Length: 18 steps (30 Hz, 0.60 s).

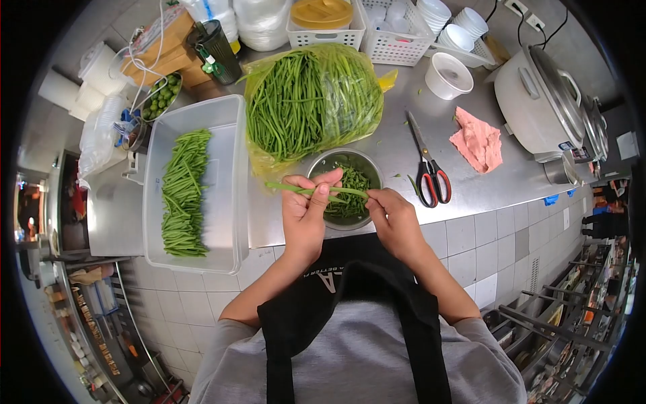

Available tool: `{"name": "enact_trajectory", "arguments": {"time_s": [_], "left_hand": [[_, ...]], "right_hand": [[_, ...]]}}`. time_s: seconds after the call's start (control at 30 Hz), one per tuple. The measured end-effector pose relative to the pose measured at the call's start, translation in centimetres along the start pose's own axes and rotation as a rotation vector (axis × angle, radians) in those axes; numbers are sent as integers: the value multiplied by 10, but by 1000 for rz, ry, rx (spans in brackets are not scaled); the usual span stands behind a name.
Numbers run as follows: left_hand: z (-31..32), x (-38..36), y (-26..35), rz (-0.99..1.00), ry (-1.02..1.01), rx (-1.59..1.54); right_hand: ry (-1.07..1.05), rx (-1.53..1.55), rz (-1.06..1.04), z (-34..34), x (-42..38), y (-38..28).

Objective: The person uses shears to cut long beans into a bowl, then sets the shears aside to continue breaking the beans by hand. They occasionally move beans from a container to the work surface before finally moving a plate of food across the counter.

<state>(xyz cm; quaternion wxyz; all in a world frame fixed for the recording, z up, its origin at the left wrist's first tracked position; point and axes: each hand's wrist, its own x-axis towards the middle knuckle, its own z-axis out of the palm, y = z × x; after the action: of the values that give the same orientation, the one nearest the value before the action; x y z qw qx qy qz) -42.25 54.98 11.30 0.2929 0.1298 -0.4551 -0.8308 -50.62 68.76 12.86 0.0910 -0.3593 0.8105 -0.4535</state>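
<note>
1. A kitchen, likely commercial: steel counter (393, 151) just beyond the right hand (396, 219).
2. Far right of that hand, a big cooker (528, 101); nearer, stacked bowls (469, 27).
3. Left of the left hand (306, 219), a bin (225, 222) of beans (183, 195).
4. Below both, tiled floor (464, 249).

Distant person (608, 225) at right, dark-clothed, too small for detail.

Before me: counter (404, 145), smooth glossy metal; bowl (311, 166), shiny metal; tub (225, 232), translucent smooth plastic. Also scissors (427, 163), metal blades; rag (476, 139), matt, rumpled cloth; bag (369, 101), glossy yellow plastic.
</note>
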Motion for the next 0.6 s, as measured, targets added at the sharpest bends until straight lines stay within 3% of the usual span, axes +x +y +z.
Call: {"name": "enact_trajectory", "arguments": {"time_s": [0.13, 0.23, 0.33, 0.37, 0.43, 0.5, 0.6], "left_hand": [[3, 0, -1, 9, -1, 25], [8, -6, 2, 111, -83, 115], [14, -15, 2, 287, -218, 225], [14, -16, 2, 370, -261, 247], [15, -15, 2, 460, -286, 264], [14, -10, 2, 390, -183, 225], [10, -2, 0, 318, -77, 186]], "right_hand": [[8, -7, -56, 3, 0, 8], [-38, 418, 385, 6, 1, 10], [-44, 1133, 682, 3, 14, 18], [-28, 1233, 744, 2, 18, 23], [-61, 986, 665, 7, 18, 27], [-88, 614, 538, 8, 15, 18], [-54, 247, 84, 11, 5, 11]]}}
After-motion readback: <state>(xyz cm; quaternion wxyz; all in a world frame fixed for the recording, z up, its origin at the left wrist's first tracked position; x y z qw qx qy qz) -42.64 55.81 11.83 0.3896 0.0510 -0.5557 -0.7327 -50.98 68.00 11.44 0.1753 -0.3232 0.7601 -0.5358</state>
